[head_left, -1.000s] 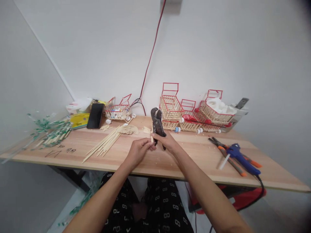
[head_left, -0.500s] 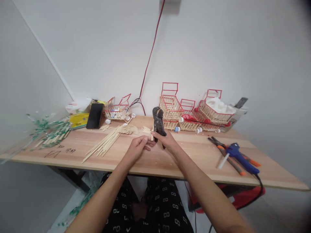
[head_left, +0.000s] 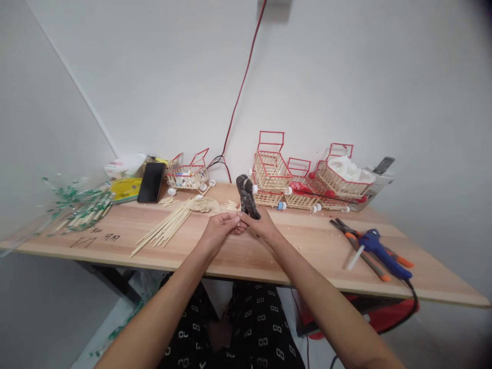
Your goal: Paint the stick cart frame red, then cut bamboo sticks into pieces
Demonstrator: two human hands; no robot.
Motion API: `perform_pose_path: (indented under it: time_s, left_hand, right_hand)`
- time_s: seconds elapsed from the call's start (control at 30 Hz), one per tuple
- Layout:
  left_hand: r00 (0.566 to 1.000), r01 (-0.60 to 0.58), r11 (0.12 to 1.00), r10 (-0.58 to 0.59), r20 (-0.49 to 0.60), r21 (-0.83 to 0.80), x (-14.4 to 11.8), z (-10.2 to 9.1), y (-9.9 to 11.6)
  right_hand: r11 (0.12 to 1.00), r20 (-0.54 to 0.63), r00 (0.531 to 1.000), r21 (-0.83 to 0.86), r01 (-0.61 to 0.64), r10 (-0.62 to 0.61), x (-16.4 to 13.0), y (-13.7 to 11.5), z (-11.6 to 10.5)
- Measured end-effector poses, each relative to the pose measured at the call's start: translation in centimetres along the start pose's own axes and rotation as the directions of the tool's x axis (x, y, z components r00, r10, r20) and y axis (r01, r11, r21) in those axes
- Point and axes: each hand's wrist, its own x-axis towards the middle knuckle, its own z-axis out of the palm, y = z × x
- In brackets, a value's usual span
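Note:
My right hand (head_left: pixel 261 223) is wrapped around a black plier-like hand tool (head_left: pixel 248 197), its head tilted up and to the left above the table. My left hand (head_left: pixel 223 228) is closed, and its fingertips meet my right thumb just below the tool. A small pale bit shows at those fingertips, too small to name. To the left of my hands, long thin wooden sticks (head_left: pixel 165 228) lie fanned out on the table. Short cut sticks (head_left: pixel 231 205) lie just behind my hands.
Small stick-built shopping carts (head_left: pixel 272 166) with red handles line the wall. A blue glue gun (head_left: pixel 384 251) lies over orange-handled pliers (head_left: pixel 355 241) at right. A phone (head_left: pixel 151 183), a yellow packet (head_left: pixel 126 190) and green-wrapped stick bundles (head_left: pixel 82 212) are at left.
My left hand has moved up and right to meet my right thumb. The black tool has tilted and shifted slightly left. The pale stick beside the right thumb is now mostly hidden.

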Motion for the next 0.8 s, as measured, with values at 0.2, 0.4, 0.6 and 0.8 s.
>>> perform_pose_path:
  time_s: [0.2, 0.4, 0.6, 0.8]
  left_hand:
    - [0.998, -0.052, 0.989, 0.057, -0.033, 0.136, -0.1, -0.2, 0.1]
    - [0.96, -0.16, 0.887, 0.242, -0.14, 0.433, -1.3, -2.1, 3.4]
    - [0.918, -0.197, 0.744, 0.368, -0.145, 0.639, -3.1, -3.3, 5.9]
    - [0.897, -0.228, 0.506, 0.441, -0.023, 0.832, -4.0, -2.0, 5.9]
  right_hand:
    - [1.0, 0.029, 1.0, -0.025, -0.01, 0.011, -0.2, 0.0, 0.1]
    - [0.984, 0.166, 0.983, -0.171, -0.049, 0.078, -0.8, -1.1, -2.0]
    - [0.905, 0.398, 0.878, -0.418, -0.083, 0.265, -2.8, -4.8, -4.1]
    - [0.884, 0.462, 0.798, -0.432, -0.179, 0.387, -3.1, -6.6, -4.3]
